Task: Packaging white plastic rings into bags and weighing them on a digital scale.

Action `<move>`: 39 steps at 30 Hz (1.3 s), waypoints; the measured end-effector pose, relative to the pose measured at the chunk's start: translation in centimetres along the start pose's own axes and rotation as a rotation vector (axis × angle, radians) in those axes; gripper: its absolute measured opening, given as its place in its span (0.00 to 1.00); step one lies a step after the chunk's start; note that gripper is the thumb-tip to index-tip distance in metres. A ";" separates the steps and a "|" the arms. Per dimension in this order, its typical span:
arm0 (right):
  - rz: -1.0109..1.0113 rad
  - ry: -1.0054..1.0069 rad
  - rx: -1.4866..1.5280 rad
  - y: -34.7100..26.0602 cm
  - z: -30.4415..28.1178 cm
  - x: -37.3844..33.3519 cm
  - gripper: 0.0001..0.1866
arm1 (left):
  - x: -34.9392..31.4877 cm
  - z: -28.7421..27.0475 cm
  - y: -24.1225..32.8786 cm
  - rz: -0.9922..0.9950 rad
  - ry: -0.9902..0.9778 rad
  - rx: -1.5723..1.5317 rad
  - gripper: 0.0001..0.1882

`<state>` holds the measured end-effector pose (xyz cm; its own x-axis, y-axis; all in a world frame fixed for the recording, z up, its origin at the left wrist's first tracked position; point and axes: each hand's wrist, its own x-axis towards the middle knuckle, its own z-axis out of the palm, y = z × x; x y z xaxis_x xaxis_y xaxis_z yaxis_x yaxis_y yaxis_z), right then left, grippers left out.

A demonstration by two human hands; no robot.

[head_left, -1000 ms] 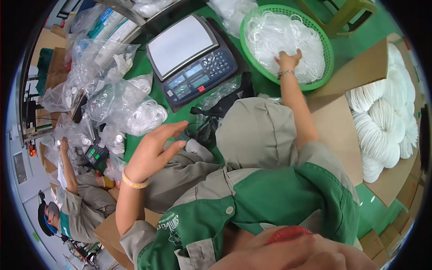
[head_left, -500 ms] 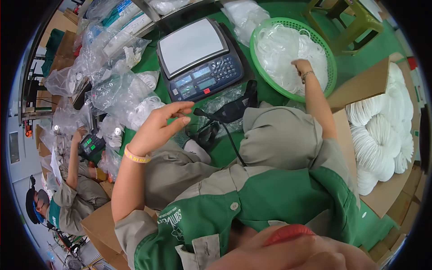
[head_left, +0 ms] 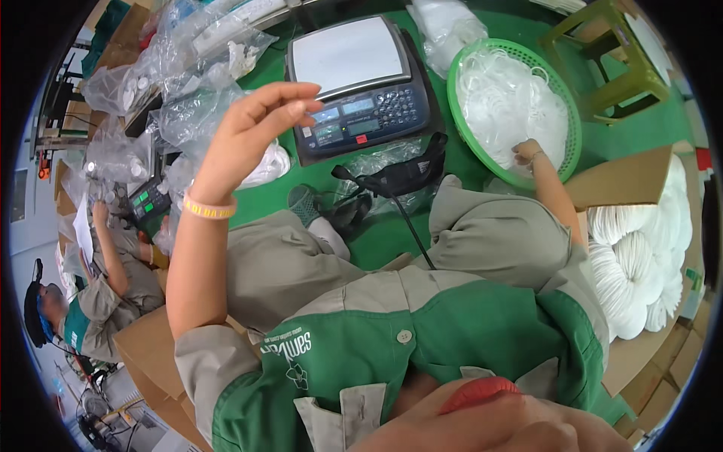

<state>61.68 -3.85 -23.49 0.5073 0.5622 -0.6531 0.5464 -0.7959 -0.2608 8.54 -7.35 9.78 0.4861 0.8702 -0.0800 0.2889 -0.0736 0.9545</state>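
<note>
With no loops visible on the scale (head_left: pixel 365 98) at upper centre and a large heap remaining, the left hand (head_left: pixel 256 135), at upper left, extends unloaded with loosely spread fingers, while the right hand (head_left: pixel 526 153) curls, grip indeterminable, at the white loops (head_left: pixel 508 105) inside the green basket (head_left: pixel 573 124) at upper right.

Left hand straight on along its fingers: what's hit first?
Likely the dark scale. The left hand overlaps its left side in this view, but height is unclear, so it might pass above.
</note>
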 end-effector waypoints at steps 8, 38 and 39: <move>-0.926 -0.260 0.434 -18.1 -7.1 -21.2 0.10 | 4.1 2.1 -1.1 0.110 0.009 0.072 0.22; -1.844 0.152 -0.093 -20.8 -1.2 -29.9 0.14 | 5.9 -1.3 -2.7 -0.082 0.465 -0.610 0.07; -1.791 0.083 -0.090 -20.8 -1.7 -30.5 0.09 | 5.9 -1.4 -3.2 -0.083 0.469 -0.611 0.07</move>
<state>35.95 -4.09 3.06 -0.6547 0.6494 0.3868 0.4418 0.7440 -0.5012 9.37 -1.34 6.66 0.0428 0.9864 -0.1585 -0.2635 0.1642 0.9506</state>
